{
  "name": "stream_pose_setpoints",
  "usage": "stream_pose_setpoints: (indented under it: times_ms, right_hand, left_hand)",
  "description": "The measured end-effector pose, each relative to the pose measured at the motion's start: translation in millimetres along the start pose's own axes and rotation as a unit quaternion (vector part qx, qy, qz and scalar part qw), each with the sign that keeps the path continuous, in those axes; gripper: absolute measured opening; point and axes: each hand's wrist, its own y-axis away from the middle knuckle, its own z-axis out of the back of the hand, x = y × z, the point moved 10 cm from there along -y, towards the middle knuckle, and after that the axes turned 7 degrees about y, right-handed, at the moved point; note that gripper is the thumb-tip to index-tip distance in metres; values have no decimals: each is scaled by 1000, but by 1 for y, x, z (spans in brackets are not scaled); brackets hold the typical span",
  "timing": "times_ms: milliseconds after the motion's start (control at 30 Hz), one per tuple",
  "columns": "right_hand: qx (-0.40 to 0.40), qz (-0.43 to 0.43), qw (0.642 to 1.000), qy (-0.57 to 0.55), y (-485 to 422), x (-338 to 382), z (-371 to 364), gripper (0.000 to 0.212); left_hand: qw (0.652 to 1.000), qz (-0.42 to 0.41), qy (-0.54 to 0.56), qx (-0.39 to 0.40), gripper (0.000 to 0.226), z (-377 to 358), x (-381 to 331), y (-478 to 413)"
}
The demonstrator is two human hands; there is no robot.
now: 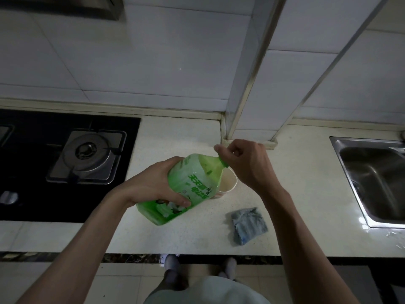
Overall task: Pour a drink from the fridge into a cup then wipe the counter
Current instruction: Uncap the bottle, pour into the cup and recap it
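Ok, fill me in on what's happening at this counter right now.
A person is tilting a green bottle toward a paper cup on the white counter. The left hand grips the bottle's body, while the right hand is closed around its neck, right above the cup. Whether liquid is flowing can't be made out. A grey-blue cloth lies untouched on the counter between cup and sink.

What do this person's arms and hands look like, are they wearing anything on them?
Both arms are bare right up to the edge of the picture, with no sleeves showing. The left hand and right hand wear no gloves, and no rings, watch or bracelet can be seen on either.
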Motion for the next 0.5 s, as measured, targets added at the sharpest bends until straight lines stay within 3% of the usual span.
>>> stream_pose_setpoints:
  times_ms: [167, 233, 400, 500]
  right_hand:
    - [-2, -75, 985, 155, 3, -4, -5, 67]
    - [6, -102, 981, 164, 5, -6, -7, 75]
    - [62, -66, 996, 19, 10, 11, -26, 74]
    - [88, -67, 987, -115, 12, 10, -32, 50]
  left_hand:
    - [998, -14, -61, -9, 88, 1, 0, 2]
    - [996, -23, -79, -19, 90, 4, -2, 4]
    - [995, -27, -88, -48, 93, 13, 0, 6]
    - [995, -30, -81, -57, 93, 20, 2, 8]
